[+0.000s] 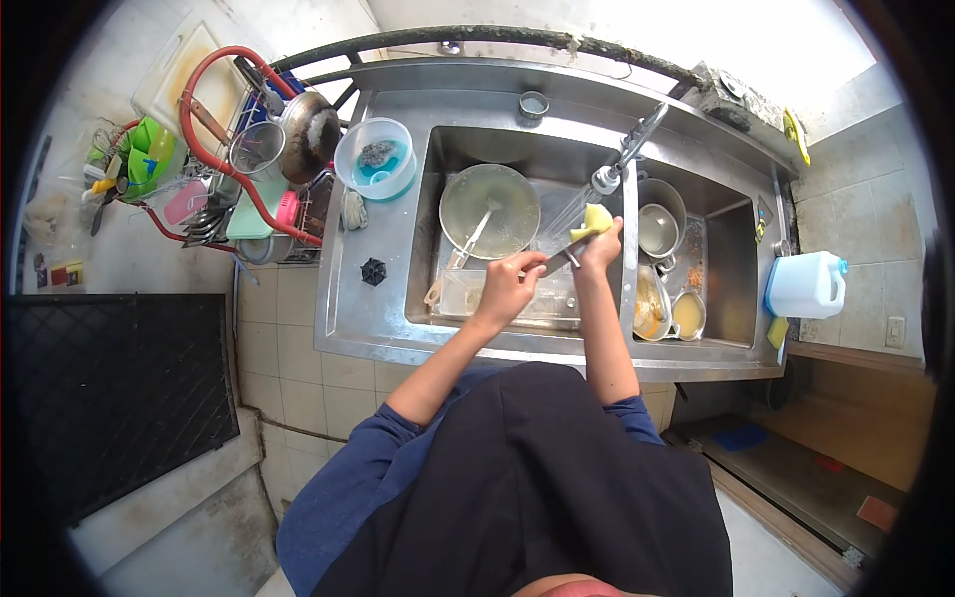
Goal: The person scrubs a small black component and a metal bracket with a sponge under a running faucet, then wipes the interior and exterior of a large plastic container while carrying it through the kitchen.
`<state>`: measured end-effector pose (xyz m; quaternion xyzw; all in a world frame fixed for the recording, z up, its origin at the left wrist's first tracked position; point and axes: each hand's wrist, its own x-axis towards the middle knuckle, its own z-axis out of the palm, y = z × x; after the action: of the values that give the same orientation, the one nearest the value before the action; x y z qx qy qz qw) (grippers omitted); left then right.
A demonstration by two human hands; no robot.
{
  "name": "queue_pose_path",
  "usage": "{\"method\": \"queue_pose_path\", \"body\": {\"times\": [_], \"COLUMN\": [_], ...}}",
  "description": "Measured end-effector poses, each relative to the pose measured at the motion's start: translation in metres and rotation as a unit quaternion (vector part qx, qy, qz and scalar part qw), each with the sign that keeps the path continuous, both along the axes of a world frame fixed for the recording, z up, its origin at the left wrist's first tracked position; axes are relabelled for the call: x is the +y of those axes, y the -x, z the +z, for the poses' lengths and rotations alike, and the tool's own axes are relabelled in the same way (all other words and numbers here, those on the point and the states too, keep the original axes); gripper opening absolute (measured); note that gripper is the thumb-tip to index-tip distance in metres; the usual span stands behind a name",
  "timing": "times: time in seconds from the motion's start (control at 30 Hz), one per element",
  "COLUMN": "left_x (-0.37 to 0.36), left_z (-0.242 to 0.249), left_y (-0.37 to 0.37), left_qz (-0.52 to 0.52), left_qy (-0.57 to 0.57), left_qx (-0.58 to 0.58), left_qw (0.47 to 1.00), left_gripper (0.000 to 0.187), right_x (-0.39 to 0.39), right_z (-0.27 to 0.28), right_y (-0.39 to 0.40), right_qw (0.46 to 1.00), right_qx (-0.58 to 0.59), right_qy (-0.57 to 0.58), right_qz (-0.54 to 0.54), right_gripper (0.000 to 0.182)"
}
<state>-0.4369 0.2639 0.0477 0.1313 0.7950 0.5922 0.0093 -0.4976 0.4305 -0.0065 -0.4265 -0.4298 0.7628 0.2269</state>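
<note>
My left hand (511, 291) is closed around the handle end of a knife (559, 259), whose dark flat blade points up and to the right over the sink. In my right hand (601, 251) is a yellow sponge (595, 219), pressed at the far end of the blade. Water streams from the faucet (605, 179) just beyond both hands. Left of them, a large round pan (468, 194) of cloudy water sits in the basin, with a long-handled utensil (477, 234) leaning in it. My fingers partly hide the knife's handle and the sponge.
The right basin holds pots (659, 229) and a cup of yellowish liquid (687, 314). On the left counter stand a clear tub (376, 159) of blue liquid and a black drain strainer (373, 272). A loaded dish rack (224, 169) is farther left; a white jug (804, 286) stands right.
</note>
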Motion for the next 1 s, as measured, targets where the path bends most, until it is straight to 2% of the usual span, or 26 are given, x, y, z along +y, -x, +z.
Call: {"method": "queue_pose_path", "body": {"times": [0.07, 0.1, 0.13, 0.2, 0.23, 0.27, 0.33, 0.4, 0.47, 0.53, 0.57, 0.6, 0.63, 0.67, 0.73, 0.77, 0.8, 0.83, 0.87, 0.9, 1.0], "left_x": [0.005, 0.003, 0.0, -0.015, -0.023, -0.031, -0.043, -0.049, -0.046, -0.042, -0.041, -0.039, -0.035, -0.026, -0.014, -0.018, -0.02, -0.022, -0.02, -0.014, -0.014], "left_z": [0.001, -0.001, -0.002, -0.004, -0.002, 0.003, 0.012, 0.01, 0.013, 0.014, 0.016, 0.019, 0.021, 0.028, 0.038, 0.025, 0.0, -0.03, -0.029, -0.029, -0.029], "left_y": [-0.002, -0.001, 0.002, 0.008, 0.011, 0.017, 0.026, 0.034, 0.042, 0.045, 0.046, 0.047, 0.044, 0.038, 0.03, 0.029, 0.029, 0.029, 0.029, 0.019, 0.017], "left_qz": [0.016, 0.008, 0.007, -0.003, -0.019, -0.02, -0.074, -0.108, -0.142, -0.138, -0.111, -0.083, -0.084, -0.05, 0.022, 0.027, 0.027, -0.043, -0.114, -0.077, -0.073], "left_qy": [-0.036, -0.023, -0.025, 0.065, 0.065, 0.067, 0.042, 0.028, -0.026, -0.057, -0.104, -0.15, -0.147, -0.229, -0.379, -0.314, -0.312, -0.25, -0.186, -0.196, -0.167], "left_qx": [0.027, 0.011, 0.012, 0.215, 0.251, 0.25, 0.381, 0.375, 0.395, 0.375, 0.32, 0.263, 0.263, 0.155, -0.068, -0.146, -0.147, -0.165, -0.181, -0.164, -0.155], "left_qw": [0.999, 1.0, 1.0, 0.974, 0.966, 0.966, 0.92, 0.92, 0.908, 0.915, 0.935, 0.95, 0.95, 0.96, 0.923, 0.938, 0.938, 0.953, 0.959, 0.964, 0.971], "left_gripper": [0.017, 0.017, 0.017, 0.019, 0.021, 0.021, 0.022, 0.022, 0.019, 0.014, 0.012, 0.011, 0.011, 0.014, 0.027, 0.036, 0.036, 0.037, 0.038, 0.04, 0.035], "right_x": [0.012, 0.025, 0.044, 0.071, 0.07, 0.067, 0.049, 0.022, 0.006, -0.006, -0.013, -0.019, -0.024, -0.029, -0.035, -0.033, -0.032, -0.031, -0.032, -0.033, -0.043], "right_z": [-0.027, -0.057, -0.091, -0.073, -0.048, -0.031, 0.023, 0.054, 0.056, 0.057, 0.057, 0.058, 0.059, 0.062, 0.068, 0.059, 0.055, 0.053, 0.053, 0.054, 0.064], "right_y": [0.002, 0.006, 0.008, -0.009, -0.014, -0.019, -0.035, -0.047, -0.058, -0.066, -0.07, -0.072, -0.074, -0.074, -0.071, -0.069, -0.068, -0.068, -0.067, -0.068, -0.074], "right_qw": [0.994, 0.992, 0.991, 0.965, 0.983, 0.985, 0.927, 0.893, 0.856, 0.784, 0.785, 0.802, 0.816, 0.815, 0.879, 0.891, 0.891, 0.889, 0.886, 0.886, 0.88], "right_qx": [-0.003, 0.014, -0.004, 0.027, -0.01, 0.031, 0.028, -0.024, -0.016, -0.016, -0.014, 0.01, 0.033, 0.036, 0.061, 0.061, 0.061, 0.031, 0.001, 0.001, 0.016], "right_qy": [0.11, 0.125, 0.13, 0.261, 0.174, 0.124, 0.158, 0.145, 0.173, 0.039, 0.04, 0.085, 0.129, 0.13, 0.007, -0.044, -0.043, -0.079, -0.115, -0.116, -0.174], "right_qz": [-0.022, -0.027, -0.016, 0.029, 0.053, 0.119, 0.339, 0.426, 0.487, 0.619, 0.618, 0.591, 0.563, 0.563, 0.472, 0.449, 0.448, 0.449, 0.45, 0.449, 0.442], "right_gripper": [0.037, 0.031, 0.034, 0.038, 0.042, 0.048, 0.05, 0.053, 0.05, 0.05, 0.05, 0.052, 0.055, 0.055, 0.051, 0.046, 0.046, 0.041, 0.037, 0.037, 0.033]}}
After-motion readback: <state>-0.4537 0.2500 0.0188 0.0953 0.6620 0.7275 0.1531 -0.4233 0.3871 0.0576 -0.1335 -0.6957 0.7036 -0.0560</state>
